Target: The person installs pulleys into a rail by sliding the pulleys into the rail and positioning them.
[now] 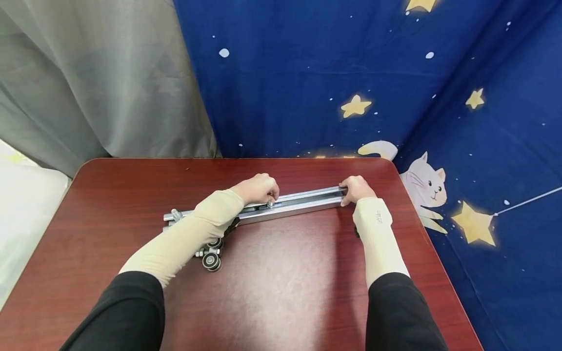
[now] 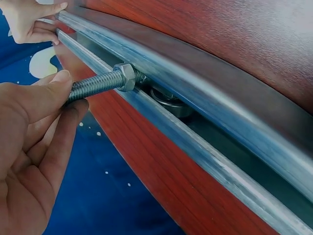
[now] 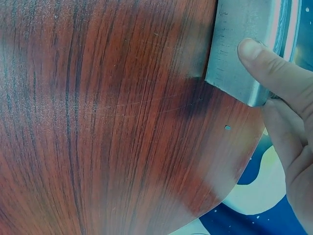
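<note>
A long metal channel rail [image 1: 294,210] with an open slot lies across the table. My left hand [image 1: 258,189] is over the middle of the rail, and its thumb and fingers pinch a threaded bolt [image 2: 95,87]. A hex nut [image 2: 128,77] sits on that bolt close to the slot. Inside the channel, a roller wheel [image 2: 173,105] shows beside the bolt's base, the rest of it hidden by the rail's lip. At the rail's right end, my right hand [image 1: 357,188] grips the sides, with the thumb [image 3: 252,51] against the near wall.
A roller trolley [image 1: 211,261] with dark round wheels lies in front of the rail, partly hidden by my left forearm. Another bolt [image 1: 176,214] stands out near the rail's left end. Behind the reddish-brown table [image 1: 281,302] hang a grey curtain [image 1: 110,78] and a blue starry curtain [image 1: 298,83].
</note>
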A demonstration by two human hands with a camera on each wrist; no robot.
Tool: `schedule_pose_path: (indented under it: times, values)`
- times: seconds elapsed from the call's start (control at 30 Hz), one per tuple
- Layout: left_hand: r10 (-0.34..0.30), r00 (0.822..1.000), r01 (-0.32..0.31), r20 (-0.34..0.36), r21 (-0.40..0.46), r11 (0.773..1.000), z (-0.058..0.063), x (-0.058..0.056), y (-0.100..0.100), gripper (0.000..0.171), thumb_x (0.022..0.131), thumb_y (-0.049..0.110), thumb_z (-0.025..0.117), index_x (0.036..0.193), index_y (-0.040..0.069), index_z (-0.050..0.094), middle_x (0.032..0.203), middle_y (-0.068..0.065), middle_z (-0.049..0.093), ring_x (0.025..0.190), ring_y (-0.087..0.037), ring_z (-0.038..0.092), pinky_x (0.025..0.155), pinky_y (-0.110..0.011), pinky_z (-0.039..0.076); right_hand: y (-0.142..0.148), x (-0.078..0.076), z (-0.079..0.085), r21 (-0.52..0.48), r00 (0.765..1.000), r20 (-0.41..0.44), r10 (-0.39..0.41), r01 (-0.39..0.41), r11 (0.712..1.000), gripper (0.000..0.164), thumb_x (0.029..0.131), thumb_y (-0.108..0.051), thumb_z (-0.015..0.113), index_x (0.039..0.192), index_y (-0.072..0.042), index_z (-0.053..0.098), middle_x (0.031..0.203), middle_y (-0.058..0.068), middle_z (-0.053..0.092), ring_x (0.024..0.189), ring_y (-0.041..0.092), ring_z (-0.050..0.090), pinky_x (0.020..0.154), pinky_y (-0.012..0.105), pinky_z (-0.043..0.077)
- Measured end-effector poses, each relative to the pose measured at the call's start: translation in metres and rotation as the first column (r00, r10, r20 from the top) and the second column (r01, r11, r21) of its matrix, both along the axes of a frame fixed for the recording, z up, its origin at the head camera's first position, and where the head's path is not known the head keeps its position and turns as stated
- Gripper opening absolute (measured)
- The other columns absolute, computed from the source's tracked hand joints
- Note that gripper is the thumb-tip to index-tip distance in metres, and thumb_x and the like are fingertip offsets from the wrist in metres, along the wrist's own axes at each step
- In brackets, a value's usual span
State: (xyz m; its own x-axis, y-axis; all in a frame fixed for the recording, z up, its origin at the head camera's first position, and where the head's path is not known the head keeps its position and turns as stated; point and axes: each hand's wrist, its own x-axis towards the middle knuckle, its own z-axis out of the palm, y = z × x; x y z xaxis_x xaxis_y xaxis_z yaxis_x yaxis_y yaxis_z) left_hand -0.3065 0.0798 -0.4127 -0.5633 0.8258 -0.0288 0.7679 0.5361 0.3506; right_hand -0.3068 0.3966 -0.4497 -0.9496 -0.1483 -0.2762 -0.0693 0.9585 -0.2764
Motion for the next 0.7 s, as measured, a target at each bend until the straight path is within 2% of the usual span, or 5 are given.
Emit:
schedule_pose_path:
  times: [0.27, 0.5, 0.7]
  values:
    - [-0.012, 1.0, 0.012, -0.012, -0.001, 1.0, -0.001, 0.002, -0.014, 0.005, 0.071, 0.004, 0.069, 0.069, 0.009, 0.069, 0.07, 0.003, 0.066, 0.067, -0.016, 0.059, 0.066, -0.032, 0.048, 0.0, 0.0, 0.002, 0.014, 1.0, 0.018, -0.011, 0.01, 1.0, 0.063, 0.062, -0.013, 0.082, 0.12, -0.001, 0.058, 0.122, 0.016, 0.057, 0.116, 0.033, 0.047, 0.094, 0.045, 0.039]
    - [0.007, 1.0, -0.007, -0.002, -0.025, 1.0, 0.001, 0.002, -0.017, 0.006, 0.073, 0.004, 0.068, 0.072, 0.009, 0.07, 0.071, 0.001, 0.066, 0.068, -0.016, 0.059, 0.068, -0.034, 0.049, -0.001, 0.002, 0.008, 0.018, 0.999, 0.019, -0.027, 0.027, 0.999, 0.065, 0.058, -0.016, 0.085, 0.117, -0.001, 0.061, 0.119, 0.016, 0.059, 0.114, 0.034, 0.048, 0.093, 0.046, 0.04]
    - [-0.013, 1.0, 0.014, 0.008, -0.048, 0.999, 0.003, 0.002, -0.017, 0.008, 0.07, 0.002, 0.066, 0.072, 0.009, 0.07, 0.07, -0.001, 0.066, 0.068, -0.016, 0.059, 0.066, -0.032, 0.048, 0.0, 0.0, 0.002, -0.008, 1.0, 0.017, -0.02, 0.02, 1.0, 0.064, 0.059, -0.013, 0.083, 0.118, -0.001, 0.06, 0.12, 0.016, 0.058, 0.116, 0.034, 0.048, 0.095, 0.045, 0.039]
